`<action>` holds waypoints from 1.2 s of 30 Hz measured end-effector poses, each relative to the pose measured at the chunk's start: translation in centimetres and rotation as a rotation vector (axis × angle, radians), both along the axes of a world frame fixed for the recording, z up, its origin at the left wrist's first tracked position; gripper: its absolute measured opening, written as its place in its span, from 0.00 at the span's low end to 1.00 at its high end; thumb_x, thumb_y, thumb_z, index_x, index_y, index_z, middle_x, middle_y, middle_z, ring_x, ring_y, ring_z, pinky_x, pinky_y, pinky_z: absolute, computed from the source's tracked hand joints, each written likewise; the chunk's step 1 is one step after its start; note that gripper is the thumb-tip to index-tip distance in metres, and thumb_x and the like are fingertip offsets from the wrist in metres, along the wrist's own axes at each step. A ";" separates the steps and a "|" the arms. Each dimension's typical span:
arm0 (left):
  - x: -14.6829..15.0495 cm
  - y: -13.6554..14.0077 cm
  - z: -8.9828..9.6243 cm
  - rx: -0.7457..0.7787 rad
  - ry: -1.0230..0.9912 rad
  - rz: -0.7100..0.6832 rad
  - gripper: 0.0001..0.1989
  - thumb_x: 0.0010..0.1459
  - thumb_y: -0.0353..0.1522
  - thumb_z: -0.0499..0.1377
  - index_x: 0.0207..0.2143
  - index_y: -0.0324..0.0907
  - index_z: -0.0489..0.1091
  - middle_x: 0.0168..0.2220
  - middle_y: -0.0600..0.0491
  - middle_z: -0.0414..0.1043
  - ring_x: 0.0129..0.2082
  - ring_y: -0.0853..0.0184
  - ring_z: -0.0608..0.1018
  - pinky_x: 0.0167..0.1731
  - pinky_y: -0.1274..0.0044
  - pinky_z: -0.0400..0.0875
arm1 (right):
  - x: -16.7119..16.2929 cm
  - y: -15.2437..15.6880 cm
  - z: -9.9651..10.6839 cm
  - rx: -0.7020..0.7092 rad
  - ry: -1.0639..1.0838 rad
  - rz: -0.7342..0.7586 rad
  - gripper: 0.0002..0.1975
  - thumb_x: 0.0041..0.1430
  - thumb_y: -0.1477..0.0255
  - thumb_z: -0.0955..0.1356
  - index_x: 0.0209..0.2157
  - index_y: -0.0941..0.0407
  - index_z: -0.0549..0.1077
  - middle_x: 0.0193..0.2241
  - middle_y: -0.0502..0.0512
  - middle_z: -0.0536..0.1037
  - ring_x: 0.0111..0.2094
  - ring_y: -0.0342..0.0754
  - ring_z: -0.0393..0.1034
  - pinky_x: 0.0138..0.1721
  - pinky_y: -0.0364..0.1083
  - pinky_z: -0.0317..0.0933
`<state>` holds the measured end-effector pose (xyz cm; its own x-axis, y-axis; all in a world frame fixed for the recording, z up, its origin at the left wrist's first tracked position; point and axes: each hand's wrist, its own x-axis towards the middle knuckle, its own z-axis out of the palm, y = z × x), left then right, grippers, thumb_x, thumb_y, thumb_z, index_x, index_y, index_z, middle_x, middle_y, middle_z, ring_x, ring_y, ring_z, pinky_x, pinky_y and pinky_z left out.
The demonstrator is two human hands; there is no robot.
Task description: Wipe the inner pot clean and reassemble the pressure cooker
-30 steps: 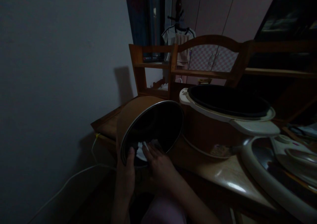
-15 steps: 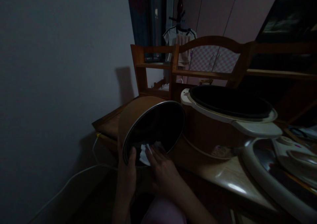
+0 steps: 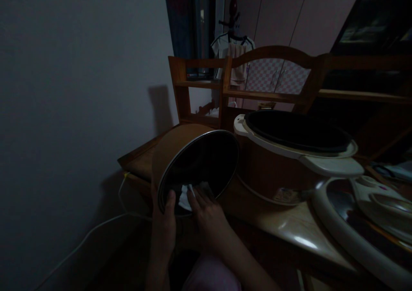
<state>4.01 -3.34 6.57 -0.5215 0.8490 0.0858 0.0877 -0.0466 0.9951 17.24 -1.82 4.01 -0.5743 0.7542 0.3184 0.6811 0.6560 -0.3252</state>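
Note:
A round inner pot (image 3: 174,147), gold outside and dark inside, is tilted with its mouth toward me at the desk's left end. My left hand (image 3: 165,218) grips its lower left rim, the thumb over the edge and the other fingers hidden behind the wall. Inside the lower part of the mouth, my right hand (image 3: 207,211) presses a crumpled white tissue (image 3: 184,198) against the inner wall. Right of the pot stands a rice cooker body (image 3: 270,171) with a pale rim and an open dark top.
The cooker's lid (image 3: 334,222) lies at the right on the glossy desk (image 3: 283,220). A wooden shelf (image 3: 267,94) rises along the back. A white cable (image 3: 93,231) hangs at the left by the wall (image 3: 80,89).
My right hand and the tissue have shifted very slightly inside the pot. The pot and my left hand keep the same hold, and the whole view has moved a little.

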 end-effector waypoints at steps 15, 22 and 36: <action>0.1 -0.3 0.4 0.044 0.030 -0.041 0.36 0.61 0.49 0.54 0.66 0.42 0.56 0.69 0.44 0.54 0.70 0.56 0.53 0.68 0.64 0.46 | -0.1 -0.3 -0.3 0.041 -0.026 -0.087 0.40 0.57 0.73 0.67 0.68 0.68 0.51 0.67 0.68 0.52 0.67 0.58 0.47 0.69 0.57 0.43; -0.1 -0.1 0.2 0.082 0.041 -0.047 0.37 0.62 0.49 0.54 0.68 0.44 0.52 0.69 0.46 0.53 0.70 0.59 0.54 0.68 0.67 0.46 | 0.5 -0.9 -0.6 0.088 -0.158 -0.273 0.33 0.63 0.80 0.61 0.68 0.65 0.53 0.66 0.67 0.56 0.66 0.61 0.52 0.66 0.59 0.51; -0.3 -0.1 0.2 0.022 0.018 -0.054 0.40 0.59 0.51 0.56 0.68 0.42 0.53 0.68 0.44 0.56 0.69 0.56 0.56 0.68 0.65 0.48 | 1.5 2.4 0.6 0.007 -0.294 -0.278 0.47 0.58 0.64 0.69 0.69 0.72 0.45 0.69 0.72 0.40 0.69 0.68 0.30 0.69 0.61 0.36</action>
